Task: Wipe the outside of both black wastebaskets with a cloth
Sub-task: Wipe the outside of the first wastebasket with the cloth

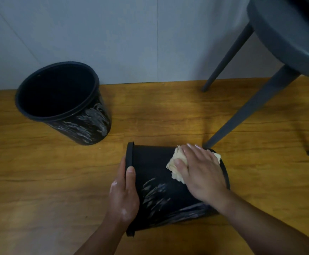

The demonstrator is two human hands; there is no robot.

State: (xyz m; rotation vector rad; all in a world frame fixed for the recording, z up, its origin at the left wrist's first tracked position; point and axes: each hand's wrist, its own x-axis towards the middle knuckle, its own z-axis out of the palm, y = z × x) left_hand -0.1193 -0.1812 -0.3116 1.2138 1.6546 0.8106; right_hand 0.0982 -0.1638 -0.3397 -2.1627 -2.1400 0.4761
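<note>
The left hand (pixel 124 197) clamps the rim (pixel 129 153) of the nearer wastebasket (pixel 155 172), which lies on its side on the floor (pixel 39 172) with its mouth to the left. The thumb lies across the rim onto the outer wall. The other fingers are hidden behind the rim and probably hook inside.

The right hand (pixel 203 172) presses a crumpled cream cloth (pixel 176 174) against the upper wall toward the base end, its fingers (pixel 192 148) stretched flat rather than curled.

The body is a smooth, tapered round drum, so a sideways stroke could roll or swing it if the rim hold slackens. A taper would likely curve toward the chair leg (pixel 251 107) just beyond the base.

Only flat pressure keeps the cloth in place, so it may bunch and slip out, leaving bare skin to drag through the white streaks (pixel 154 190) on the near side. They look chalky or pasty, and a loaded cloth may spread them rather than lift them.

The floor is glossy wood-grain. Farther off, the second wastebasket (pixel 80 129) stands upright near the pale wall (pixel 113 43). It has the same rolled rim and its side is heavily streaked white, not yet clean. The chair is dark grey, with slim round legs.
</note>
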